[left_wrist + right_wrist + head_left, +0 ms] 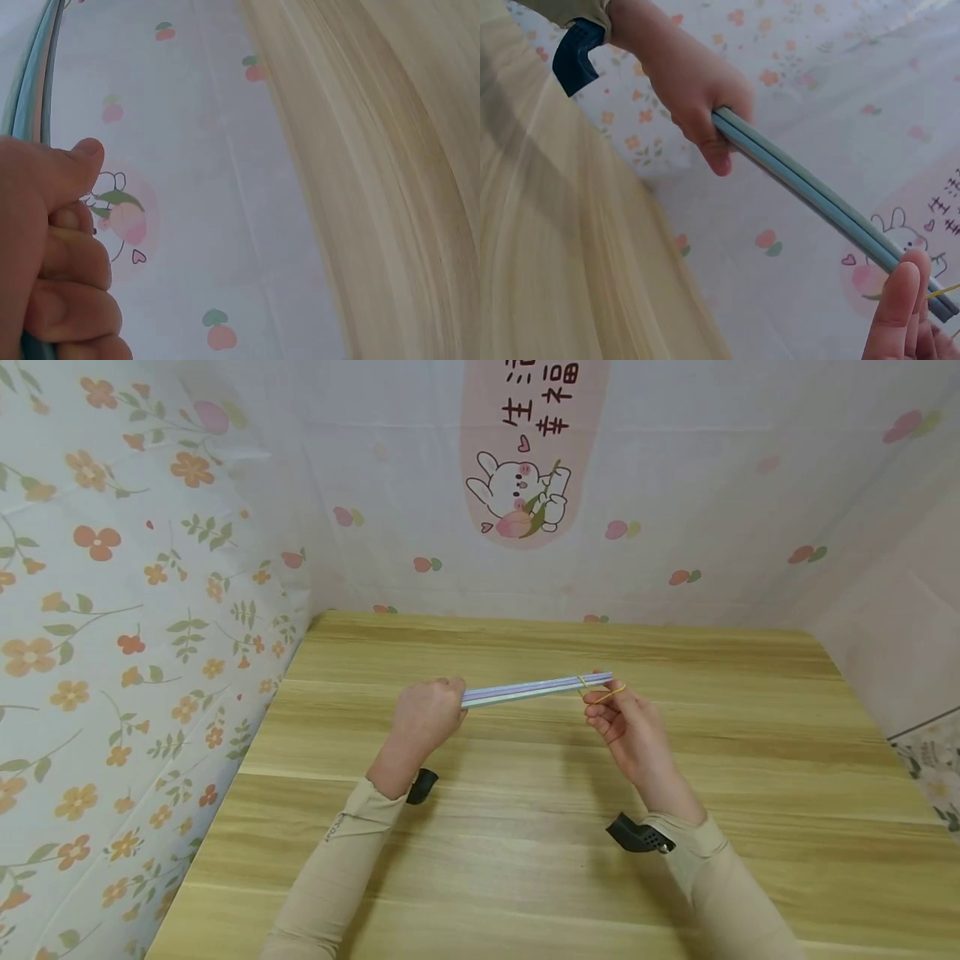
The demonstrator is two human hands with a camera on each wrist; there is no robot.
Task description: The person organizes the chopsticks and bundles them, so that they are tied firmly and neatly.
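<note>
A thin bundle of pastel chopsticks [525, 691], in blue, pale green and pinkish tones, is held above the table. My left hand [431, 714] grips one end in a fist, its fingers wrapped round the sticks; the left wrist view shows the curled fingers [71, 285] and the thumb. At the other end, a yellow rubber band [611, 696] loops over the bundle and is drawn out to one side. My right hand [636, 735] pinches this band beside the tips. In the right wrist view its fingers [896, 300] overlap the chopsticks' far end.
Beneath both hands spreads a wood-grain table [495, 860]. Behind it hangs a white cloth [390, 485] with a rabbit print, and a floral cloth [127, 635] covers the left side. Each wrist carries a black strap mount [641, 835].
</note>
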